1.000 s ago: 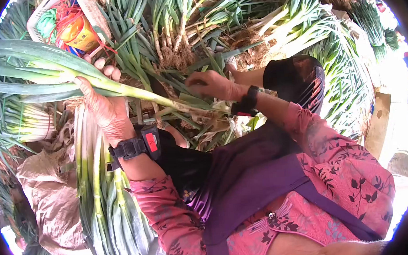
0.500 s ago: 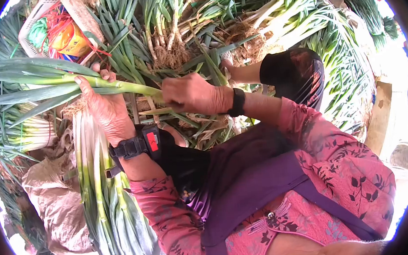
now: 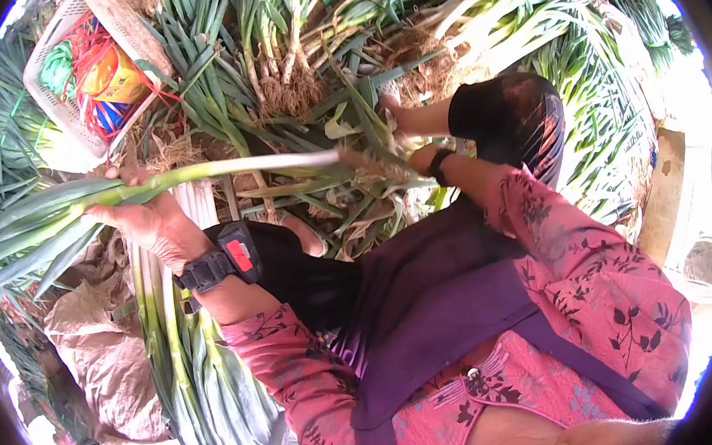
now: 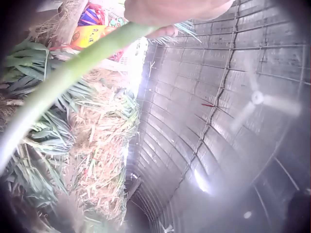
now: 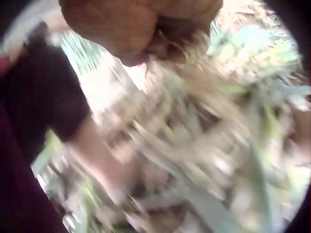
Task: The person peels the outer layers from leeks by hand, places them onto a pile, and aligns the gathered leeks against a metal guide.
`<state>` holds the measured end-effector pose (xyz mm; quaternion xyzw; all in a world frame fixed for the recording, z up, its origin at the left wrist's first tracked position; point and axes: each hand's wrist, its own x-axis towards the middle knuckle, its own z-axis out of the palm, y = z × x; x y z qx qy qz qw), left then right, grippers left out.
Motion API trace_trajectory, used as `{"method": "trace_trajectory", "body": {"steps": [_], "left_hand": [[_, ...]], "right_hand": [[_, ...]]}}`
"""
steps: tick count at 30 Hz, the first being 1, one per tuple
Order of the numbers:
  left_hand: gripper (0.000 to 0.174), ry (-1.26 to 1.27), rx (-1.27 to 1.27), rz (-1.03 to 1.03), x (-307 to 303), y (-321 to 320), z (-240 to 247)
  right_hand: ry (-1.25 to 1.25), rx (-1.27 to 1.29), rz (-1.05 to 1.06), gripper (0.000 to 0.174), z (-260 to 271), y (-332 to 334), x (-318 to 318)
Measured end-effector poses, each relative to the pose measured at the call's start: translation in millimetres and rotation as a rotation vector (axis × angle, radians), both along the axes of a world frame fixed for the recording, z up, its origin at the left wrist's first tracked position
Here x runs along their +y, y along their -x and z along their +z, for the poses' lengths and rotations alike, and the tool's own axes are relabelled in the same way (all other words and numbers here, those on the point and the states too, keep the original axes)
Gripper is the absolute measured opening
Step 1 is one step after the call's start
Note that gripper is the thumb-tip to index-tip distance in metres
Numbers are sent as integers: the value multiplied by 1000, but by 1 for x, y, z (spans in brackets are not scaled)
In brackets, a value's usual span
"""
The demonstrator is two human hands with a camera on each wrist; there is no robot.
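My left hand (image 3: 156, 228) grips a long green onion (image 3: 243, 165) around its green part, at the left in the head view. The leaves fan out to the left, and the bare white shank points right, its root end brown and blurred. In the left wrist view, the shank (image 4: 73, 68) slants down from the fingers. My right hand (image 3: 425, 160) is just beyond the root end, by the knee. Its curled fingers (image 5: 116, 29) pinch a strip of dry outer leaf (image 5: 194, 51) in the right wrist view; motion blurs the rest.
Several green onions (image 3: 169, 346) lie beside the left forearm on brown sacking (image 3: 103, 351). A white basket (image 3: 55, 121) of colored ties stands at upper left. Rooted bunches (image 3: 282, 86) lie ahead; loose peeled leaves (image 3: 355, 210) cover the ground between the legs. Stacked onions (image 3: 590, 120) line the right.
My right hand closed on the shank, then swept right, pulling the dry outer leaf off and baring white. My left hand moved slightly left with the onion.
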<state>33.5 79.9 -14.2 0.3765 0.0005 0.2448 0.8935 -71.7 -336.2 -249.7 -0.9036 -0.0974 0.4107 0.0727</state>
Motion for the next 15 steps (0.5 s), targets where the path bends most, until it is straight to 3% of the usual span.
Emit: {"method": "trace_trajectory", "body": {"steps": [2,4,6,8,10,11,13,15], "left_hand": [[64,28,-71,-124,11,-4,2],[67,45,-73,-145,10,-4,-1],[75,92,-58,-192,5,-5,0],[75,106,-49,-222,2,-8,-2],[71,52,-33,-205,-13,-7,3],[71,49,-33,-209,-10,-6,4],[67,118,-111,-300,-1,-2,5],[62,161,-195,-427,15,5,6]], "right_hand": [[48,-92,19,31,-21,-4,-10],[-749,-26,-282,30,-38,-37,-12],[-764,-499,-230,30,83,-57,56],[-1138,-530,-136,36,133,-62,95],[-1298,-646,5,31,154,-50,138],[-1299,-649,2,31,153,-39,145],[-988,-569,73,31,142,-23,147],[-879,-428,129,29,121,-6,111]]}}
